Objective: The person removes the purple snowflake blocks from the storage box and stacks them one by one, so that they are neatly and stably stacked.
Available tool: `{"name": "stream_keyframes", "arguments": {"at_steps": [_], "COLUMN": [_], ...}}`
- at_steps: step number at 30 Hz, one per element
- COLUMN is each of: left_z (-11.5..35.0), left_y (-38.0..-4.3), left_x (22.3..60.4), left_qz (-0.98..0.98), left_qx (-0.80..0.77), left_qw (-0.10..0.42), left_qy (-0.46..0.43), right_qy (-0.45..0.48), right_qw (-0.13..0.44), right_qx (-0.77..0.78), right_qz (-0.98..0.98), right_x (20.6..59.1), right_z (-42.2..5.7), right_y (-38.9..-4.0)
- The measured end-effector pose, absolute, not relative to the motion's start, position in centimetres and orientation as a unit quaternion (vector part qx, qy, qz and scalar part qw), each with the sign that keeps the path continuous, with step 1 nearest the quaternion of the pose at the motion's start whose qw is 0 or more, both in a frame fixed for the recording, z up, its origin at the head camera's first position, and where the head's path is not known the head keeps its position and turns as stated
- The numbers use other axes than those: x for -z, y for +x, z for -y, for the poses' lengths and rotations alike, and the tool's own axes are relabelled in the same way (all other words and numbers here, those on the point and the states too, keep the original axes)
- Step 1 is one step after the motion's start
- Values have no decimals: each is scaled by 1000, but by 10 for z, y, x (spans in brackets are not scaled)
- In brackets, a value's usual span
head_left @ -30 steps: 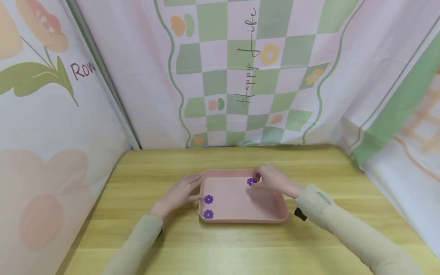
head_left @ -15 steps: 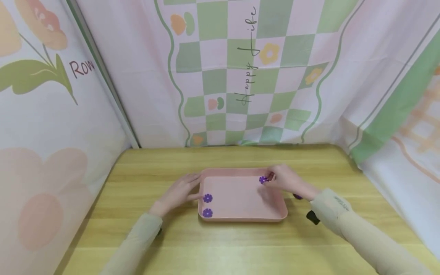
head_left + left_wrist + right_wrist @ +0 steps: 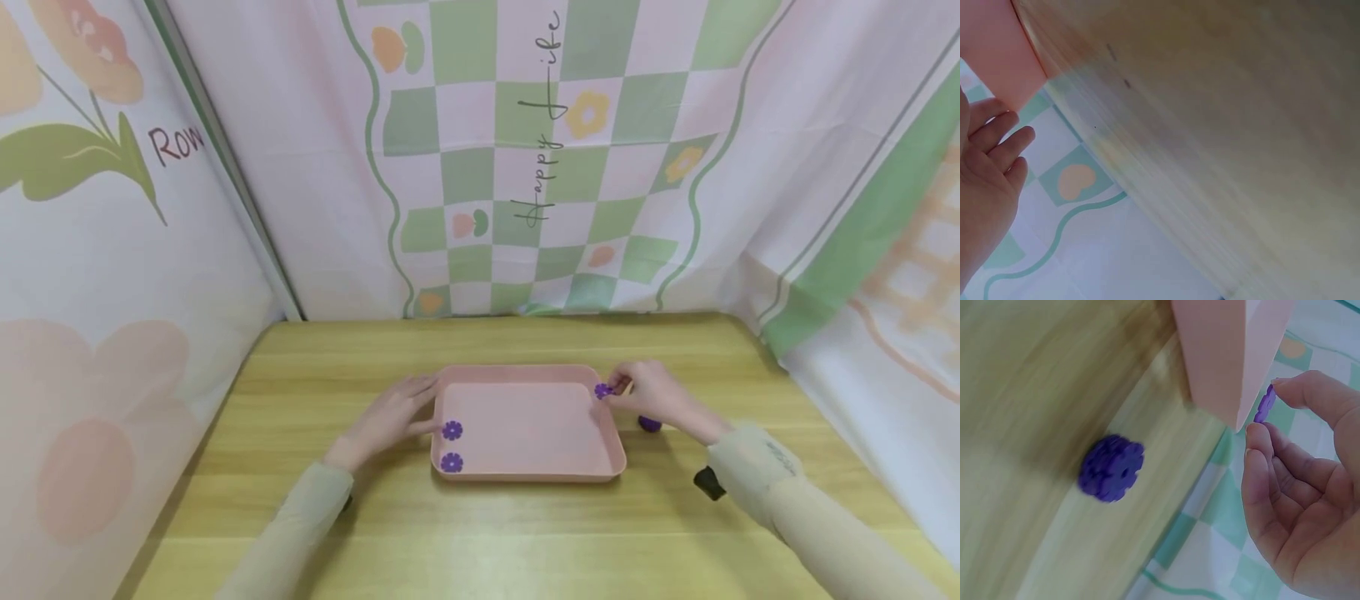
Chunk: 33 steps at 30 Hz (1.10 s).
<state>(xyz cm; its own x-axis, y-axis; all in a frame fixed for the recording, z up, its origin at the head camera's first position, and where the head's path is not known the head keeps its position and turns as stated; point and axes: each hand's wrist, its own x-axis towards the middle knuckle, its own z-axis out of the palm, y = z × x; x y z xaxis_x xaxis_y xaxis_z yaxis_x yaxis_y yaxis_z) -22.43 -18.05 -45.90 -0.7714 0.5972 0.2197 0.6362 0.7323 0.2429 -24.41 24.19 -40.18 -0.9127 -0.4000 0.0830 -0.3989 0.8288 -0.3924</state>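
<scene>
My right hand [image 3: 654, 395] pinches a purple flower-shaped plastic disc [image 3: 603, 391] between thumb and fingertip, over the back right corner of a pink tray [image 3: 525, 429]. In the right wrist view the same notched disc [image 3: 1265, 403] appears nearly edge-on. Two matching purple discs, a rear one [image 3: 452, 431] and a front one [image 3: 452, 462], lie along the tray's left side. My left hand [image 3: 390, 415] rests on the tray's left rim with relaxed fingers, its thumb reaching toward the rear disc. The left wrist view shows those fingers [image 3: 999, 134] against the tray's outer wall.
Right of the tray, a short stack of purple discs [image 3: 1112, 467] stands on the wooden table [image 3: 480, 533], partly behind my right hand in the head view. Patterned curtains [image 3: 517, 167] enclose the table at the back and sides.
My right hand has moved right with the disc, from over the tray's back part to its back right corner. The purple stack has come into view. My left hand stays put.
</scene>
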Motion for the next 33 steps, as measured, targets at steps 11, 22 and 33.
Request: {"name": "stream_keyframes", "arguments": {"at_steps": [11,22,33], "left_z": [182,182,182], "left_y": [-222,-224,-224], "left_x": [454,457,457], "left_qz": [929,927,928], "left_qx": [149,155,153], "left_qw": [64,72,66], "left_qy": [-332,-335,-333], "right_qy": [-185,-156,-151], "right_qw": [4,15,31], "right_qx": [203,194,188], "right_qz": [-962,-968,-970], "right_x": [413,428,430], "right_z": [-270,-294,-304], "right_y": [-236,-229,-225]}}
